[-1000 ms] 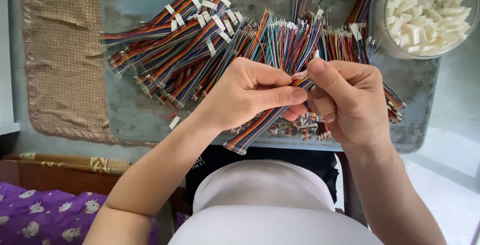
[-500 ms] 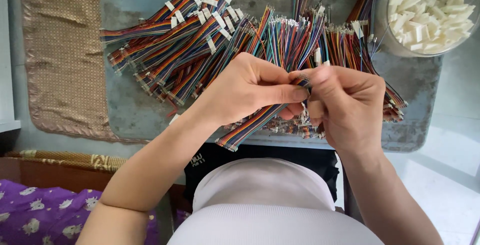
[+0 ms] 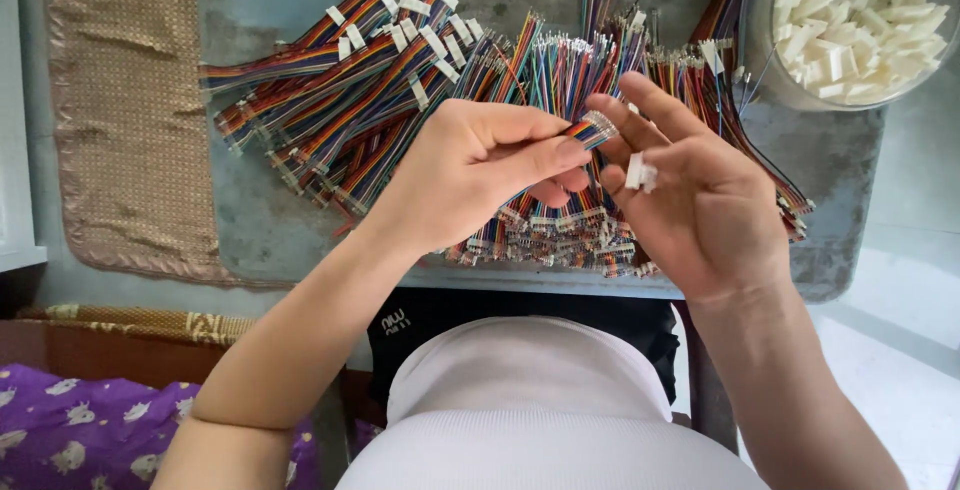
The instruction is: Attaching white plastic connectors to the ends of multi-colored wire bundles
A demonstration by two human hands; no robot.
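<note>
Left hand: we pinch a rainbow ribbon cable, bare pins at its tip.
Right hand: fingers loosely curled, grasping a white plug.

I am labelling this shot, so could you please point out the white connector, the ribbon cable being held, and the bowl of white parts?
White connector [image 3: 638, 173]: head view, middle of its body.
Ribbon cable [image 3: 592, 130]: head view, bare tip.
Bowl [image 3: 757, 70]: head view, left wall.

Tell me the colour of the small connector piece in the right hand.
White: the connector piece rests against the right hand fingers, clearest in the head view.
</note>
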